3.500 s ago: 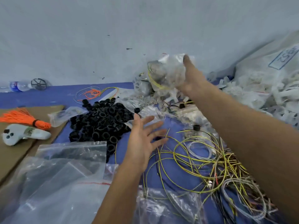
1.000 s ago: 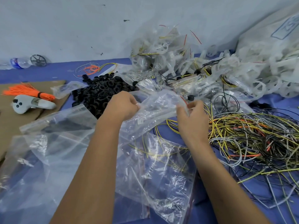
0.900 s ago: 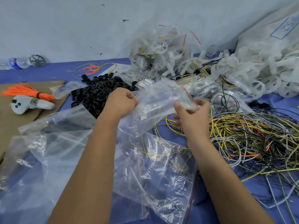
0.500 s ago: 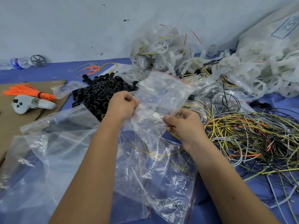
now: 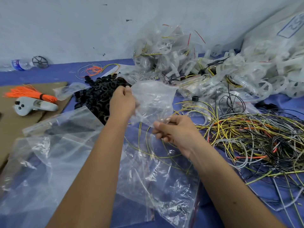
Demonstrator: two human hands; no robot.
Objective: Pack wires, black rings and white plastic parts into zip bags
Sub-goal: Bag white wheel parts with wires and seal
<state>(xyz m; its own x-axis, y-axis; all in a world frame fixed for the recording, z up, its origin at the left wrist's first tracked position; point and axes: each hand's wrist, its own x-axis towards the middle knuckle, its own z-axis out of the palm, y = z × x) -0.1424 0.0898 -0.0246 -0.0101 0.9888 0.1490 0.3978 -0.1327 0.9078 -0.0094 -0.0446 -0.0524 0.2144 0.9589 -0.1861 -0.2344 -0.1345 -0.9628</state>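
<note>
We are sitting at a blue worktop [image 5: 49, 74], and far on the left an orange bundle [image 5: 29, 94] is lying on cardboard [image 5: 11, 119] beside a grey controller [image 5: 32, 106]. Big spare bags [image 5: 54, 153] are lying flat in front of us. Next, the black rings [image 5: 100, 94] are waiting in a pile, just behind our left hand [image 5: 122, 102].

Our left hand is holding one side of a small clear bag [image 5: 154, 99], and its fingers are curled tight on the plastic. Our right hand [image 5: 176, 130] is pinching the bag's lower edge between thumb and fingers. We are holding the bag up off the worktop, between the rings and the wires [image 5: 246, 134]. It looks empty, and we think we are trying to open it.

The bag looks very light, thin, soft and slippery, so it will probably crumple and slide. We think it is best to take hold at the top edge, one side in each hand, and pull gently. The wires on the right look bendy and tangled, so they may snag. The white parts [image 5: 271, 74], far right at the back, look stiff and light. Some packed bags [image 5: 164, 51] are piling up by the wall.
</note>
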